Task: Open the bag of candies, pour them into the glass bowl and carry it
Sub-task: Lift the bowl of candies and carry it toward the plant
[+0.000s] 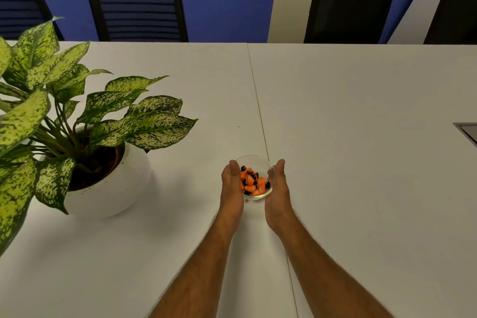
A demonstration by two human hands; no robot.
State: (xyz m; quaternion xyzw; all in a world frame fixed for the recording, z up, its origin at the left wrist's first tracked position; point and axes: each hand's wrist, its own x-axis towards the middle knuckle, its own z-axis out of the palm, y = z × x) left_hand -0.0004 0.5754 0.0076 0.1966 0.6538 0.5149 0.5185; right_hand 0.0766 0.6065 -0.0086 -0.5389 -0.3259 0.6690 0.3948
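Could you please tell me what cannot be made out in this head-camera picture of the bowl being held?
- Whether the glass bowl rests on the table or is lifted: its underside is hidden.
- The fingers of the left hand and right hand: wrapped behind the bowl.
- Print on the candies: too small.
- The grey object at the right: cut off by the edge.
- The candy bag: not in view.
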